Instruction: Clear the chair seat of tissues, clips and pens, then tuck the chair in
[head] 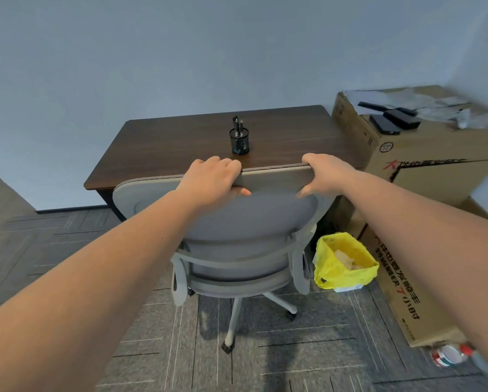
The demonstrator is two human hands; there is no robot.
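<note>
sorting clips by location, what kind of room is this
Most likely a small office or study room: a dark wooden desk with a mesh pen holder against a bare wall, a grey mesh office chair on castors, grey carpet tiles, and shipping boxes stacked beside it.

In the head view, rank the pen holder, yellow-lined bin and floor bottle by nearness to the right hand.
From the right hand:
1. Pen holder, on the desk, just to its left.
2. Yellow-lined bin, on the floor beside the chair.
3. Bottle, on the floor, bottom right.
</note>
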